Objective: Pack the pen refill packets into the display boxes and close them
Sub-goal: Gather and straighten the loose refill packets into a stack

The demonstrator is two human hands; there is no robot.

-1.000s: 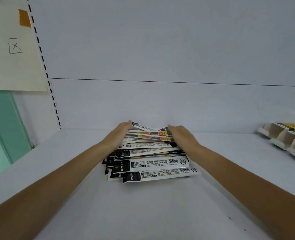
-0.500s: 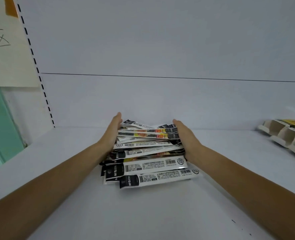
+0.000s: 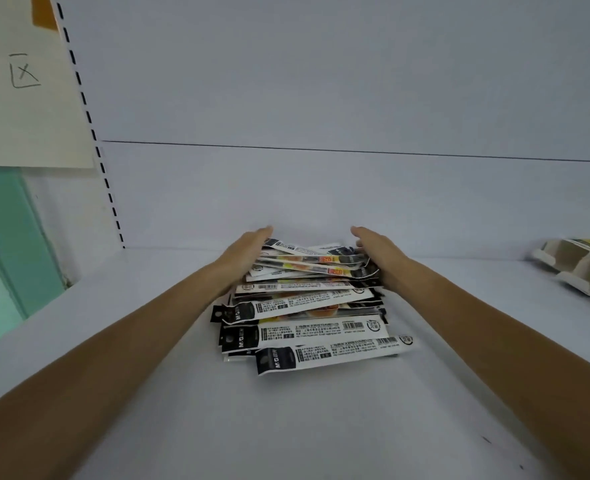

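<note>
A loose pile of pen refill packets (image 3: 307, 306) lies on the white table (image 3: 286, 427) between the two hands. The left hand (image 3: 243, 252) and right hand (image 3: 381, 252) press flat against the pile's far ends, fingers straight. Cardboard display boxes (image 3: 584, 268) sit well off beyond the right hand.

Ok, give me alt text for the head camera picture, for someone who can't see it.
A person's left hand and right hand press against the two sides of a messy pile of pen refill packets on a white shelf. Open cardboard boxes sit at the far right, and a handwritten paper sign hangs upper left.
</note>
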